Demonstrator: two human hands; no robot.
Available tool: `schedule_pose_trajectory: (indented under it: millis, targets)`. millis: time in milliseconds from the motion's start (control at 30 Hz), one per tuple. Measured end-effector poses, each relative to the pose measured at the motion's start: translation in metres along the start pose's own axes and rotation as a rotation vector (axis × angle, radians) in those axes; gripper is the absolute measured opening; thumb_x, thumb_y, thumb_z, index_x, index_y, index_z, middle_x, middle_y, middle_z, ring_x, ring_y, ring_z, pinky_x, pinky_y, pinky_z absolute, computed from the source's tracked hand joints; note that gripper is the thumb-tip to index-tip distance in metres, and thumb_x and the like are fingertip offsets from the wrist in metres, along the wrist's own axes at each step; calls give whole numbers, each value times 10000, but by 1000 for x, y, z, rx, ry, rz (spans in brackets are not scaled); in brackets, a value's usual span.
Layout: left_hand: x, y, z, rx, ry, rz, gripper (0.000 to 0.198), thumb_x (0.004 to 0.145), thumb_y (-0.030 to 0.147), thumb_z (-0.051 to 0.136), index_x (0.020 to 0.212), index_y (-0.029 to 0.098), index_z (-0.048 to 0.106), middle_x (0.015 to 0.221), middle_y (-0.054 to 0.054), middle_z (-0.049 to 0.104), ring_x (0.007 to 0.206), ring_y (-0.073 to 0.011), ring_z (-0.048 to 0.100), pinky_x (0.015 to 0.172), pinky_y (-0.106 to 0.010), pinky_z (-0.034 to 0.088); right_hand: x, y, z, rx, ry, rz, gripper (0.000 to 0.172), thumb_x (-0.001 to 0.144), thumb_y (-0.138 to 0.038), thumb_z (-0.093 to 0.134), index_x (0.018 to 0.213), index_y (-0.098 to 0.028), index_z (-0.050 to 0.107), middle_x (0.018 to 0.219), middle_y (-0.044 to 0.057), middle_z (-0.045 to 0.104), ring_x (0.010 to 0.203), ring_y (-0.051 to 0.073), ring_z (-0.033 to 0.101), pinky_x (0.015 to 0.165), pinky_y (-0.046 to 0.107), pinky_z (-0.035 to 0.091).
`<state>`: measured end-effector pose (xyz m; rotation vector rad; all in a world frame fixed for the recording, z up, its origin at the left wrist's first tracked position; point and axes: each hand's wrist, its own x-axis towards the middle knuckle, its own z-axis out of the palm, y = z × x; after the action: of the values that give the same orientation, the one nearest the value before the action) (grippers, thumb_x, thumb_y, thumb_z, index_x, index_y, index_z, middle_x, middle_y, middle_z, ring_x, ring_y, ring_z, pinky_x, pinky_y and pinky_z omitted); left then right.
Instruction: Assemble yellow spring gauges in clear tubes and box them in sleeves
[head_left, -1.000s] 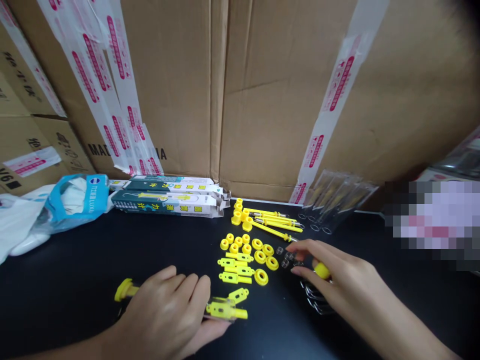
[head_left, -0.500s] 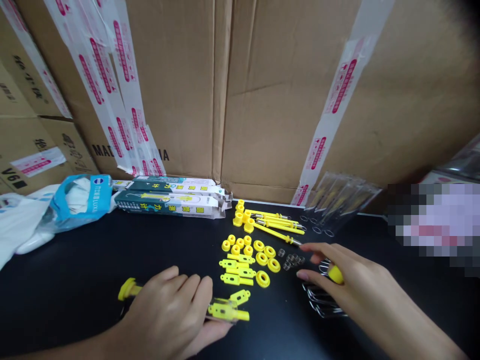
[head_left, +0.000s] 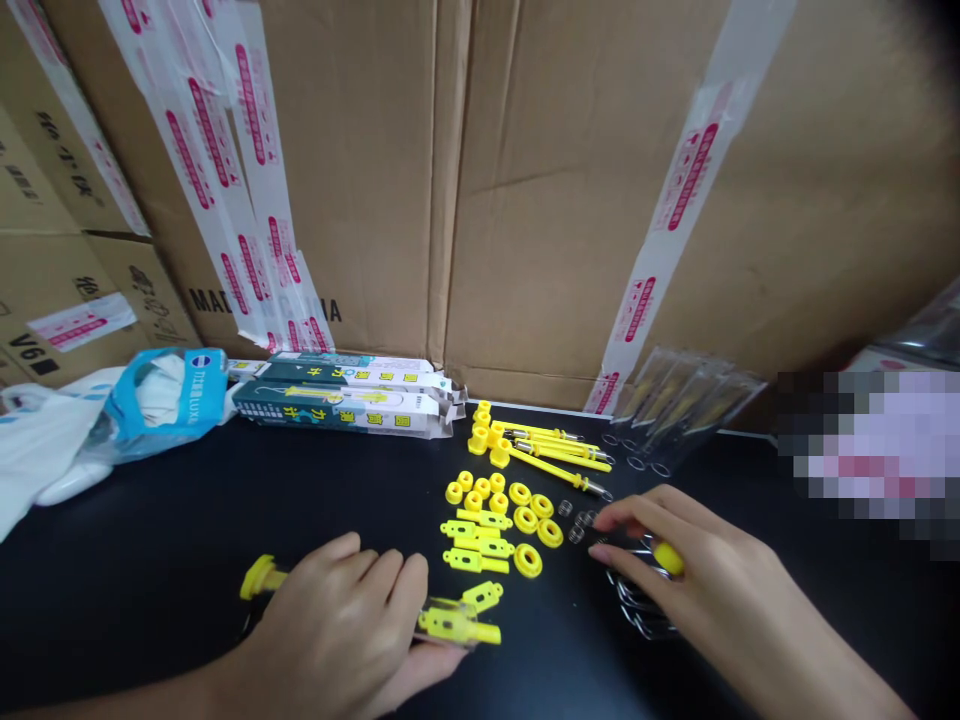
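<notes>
My left hand (head_left: 337,610) is closed around a partly built spring scale. A yellow cap (head_left: 259,578) sticks out at its left end, and a yellow slotted piece with clear plastic (head_left: 450,624) shows at its right; the middle is hidden in my fist. My right hand (head_left: 675,550) has its thumb and index finger slightly apart at small coil springs (head_left: 581,525). Curled fingers of that hand hold a yellow rounded piece (head_left: 669,558), mostly hidden. Beneath the hand lie bent metal wire hooks (head_left: 637,605). Yellow slotted plates (head_left: 480,546) and yellow rings (head_left: 528,560) lie between my hands.
Yellow bushings (head_left: 474,492) and yellow rods with metal ends (head_left: 559,460) lie farther back. Printed boxes (head_left: 345,405) and a blue tissue pack (head_left: 169,400) stand at left. Clear tubes (head_left: 675,410) rest at back right. Large cardboard (head_left: 360,200) walls the table's back.
My right hand has moved slightly down and left, bringing its thumb and index finger closer together at the springs. The left hand keeps its hold, almost unmoved.
</notes>
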<state>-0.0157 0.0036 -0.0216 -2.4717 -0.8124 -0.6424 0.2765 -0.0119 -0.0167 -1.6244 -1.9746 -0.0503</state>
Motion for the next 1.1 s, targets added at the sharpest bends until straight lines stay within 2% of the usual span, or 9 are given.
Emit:
schedule_pose_trajectory:
  millis: [167,333,500,667,933,1100]
  targets:
    - [1,0,2,-13,-8,-4,513,1065,416,315,649,215,539,512,42,544,437,-164,562,546,-345,424,-3,4,4,70,-123,13,260,955,-379,524,857,-253,730,844,54,744,716,219,754,640,316,605]
    - [0,0,1,-8,-4,-2,534,1072,412,288,644,215,539,508,40,540,437,-165,559,545,-344,424,-2,-1,-1,67,-75,13,234,936,-308,517,850,-263,730,840,29,794,699,214,769,661,298,620]
    - [-1,0,0,-2,-21,3,455,1006,487,464,646,219,542,518,46,550,440,-167,548,539,-342,419,-1,0,-4,-4,-54,-29,217,915,-260,530,892,-252,746,824,10,824,608,216,779,560,279,618]
    - [-3,0,0,2,-36,15,405,927,511,599,648,225,541,526,51,561,450,-173,553,540,-345,415,-2,1,-3,-10,-100,-43,230,894,-187,533,924,-272,744,863,-3,825,669,214,791,626,278,629]
    - [-2,0,1,-4,-35,11,418,955,510,555,656,218,541,523,48,560,452,-171,559,545,-339,413,-4,-2,3,-3,-114,-13,125,857,-324,646,867,-256,749,847,15,812,718,236,787,651,321,644]
    - [-2,-1,0,-11,-34,13,430,988,493,502,661,217,539,535,42,569,459,-173,563,557,-344,421,-9,-4,4,-15,-114,23,173,892,-419,626,947,-276,706,915,30,771,749,255,770,646,367,637]
